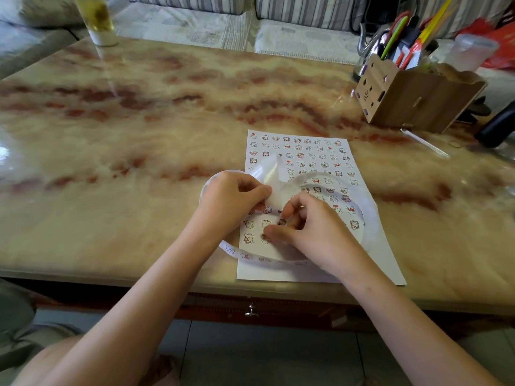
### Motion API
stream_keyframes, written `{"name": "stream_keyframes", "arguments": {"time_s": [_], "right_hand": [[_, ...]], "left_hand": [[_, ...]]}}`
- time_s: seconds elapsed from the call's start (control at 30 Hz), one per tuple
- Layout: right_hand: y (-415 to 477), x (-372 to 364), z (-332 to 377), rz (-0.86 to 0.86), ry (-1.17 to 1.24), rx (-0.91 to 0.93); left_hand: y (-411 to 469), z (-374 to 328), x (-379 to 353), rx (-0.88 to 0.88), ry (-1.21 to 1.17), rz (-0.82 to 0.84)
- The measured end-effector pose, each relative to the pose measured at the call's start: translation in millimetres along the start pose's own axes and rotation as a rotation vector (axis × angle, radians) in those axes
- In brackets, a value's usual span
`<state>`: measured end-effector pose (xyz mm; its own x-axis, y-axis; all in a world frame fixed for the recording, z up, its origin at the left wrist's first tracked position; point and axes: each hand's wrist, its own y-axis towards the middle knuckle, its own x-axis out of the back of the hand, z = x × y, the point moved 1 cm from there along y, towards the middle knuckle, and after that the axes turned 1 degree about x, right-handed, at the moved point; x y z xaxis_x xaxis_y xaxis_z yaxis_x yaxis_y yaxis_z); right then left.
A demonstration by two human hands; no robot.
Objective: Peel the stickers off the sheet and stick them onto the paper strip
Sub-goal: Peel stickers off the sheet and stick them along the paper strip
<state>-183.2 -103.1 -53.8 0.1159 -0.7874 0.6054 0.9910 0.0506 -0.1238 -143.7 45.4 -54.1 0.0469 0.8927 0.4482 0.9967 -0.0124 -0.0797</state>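
Sticker sheet (pixel 312 157): lies flat on the surface (pixel 139 135), near its front edge, with most stickers unpeeled.
Paper strip (pixel 245 256): loops loosely over the sheet and carries a few stickers.
Left hand (pixel 231 199): pinches the strip's raised end.
Right hand (pixel 309 229): fingers curled down onto the sheet's lower rows; I cannot tell whether they hold a sticker.
Risks, as I judge them: a small sticker tears or folds onto itself if lifted fast; the slack strip shifts, so the sticker lands crooked.
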Motion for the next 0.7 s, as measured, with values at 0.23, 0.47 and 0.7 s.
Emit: {"name": "stream_keyframes", "arguments": {"time_s": [0.23,0.47,0.7], "right_hand": [[0,0,-1,0.023,-0.09,0.028],[4,24,4,-0.217,0.168,0.192],[3,29,11,-0.226,0.171,0.376]], "left_hand": [[-1,-1,1,0.004,-0.022,0.015],[-5,-12,3,-0.085,-0.116,-0.029],[-8,-16,1,-0.136,-0.243,-0.012]]}}
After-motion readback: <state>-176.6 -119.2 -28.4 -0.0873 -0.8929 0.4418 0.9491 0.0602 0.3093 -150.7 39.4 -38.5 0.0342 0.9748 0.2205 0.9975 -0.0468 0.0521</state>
